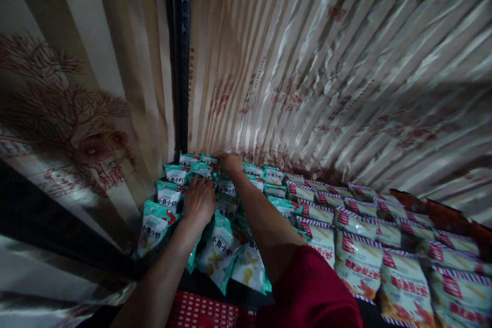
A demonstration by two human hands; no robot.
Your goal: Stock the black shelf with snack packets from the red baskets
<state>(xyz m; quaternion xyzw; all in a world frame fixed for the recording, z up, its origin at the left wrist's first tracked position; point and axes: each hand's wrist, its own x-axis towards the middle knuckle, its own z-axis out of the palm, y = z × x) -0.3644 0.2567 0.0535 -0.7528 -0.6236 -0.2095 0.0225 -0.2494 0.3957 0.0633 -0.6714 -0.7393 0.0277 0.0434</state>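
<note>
Rows of teal-and-white snack bags stand upright, packed close together on a dark shelf. My left hand rests among them, palm down, its stretched fingers lying over the top of a teal bag in a row toward the back. Farther in, my right hand reaches the rearmost row by the back lining, between teal bags. Its fingers are curled, and whatever they grip is hidden behind the hand. My right forearm crosses in front of several bags and covers part of them.
White snack bags with striped tops fill the shelf to the right. Orange-brown packs lie behind them. Striped patterned sheeting lines the back and left side, with a dark perforated post at the corner. A red perforated basket is at the front.
</note>
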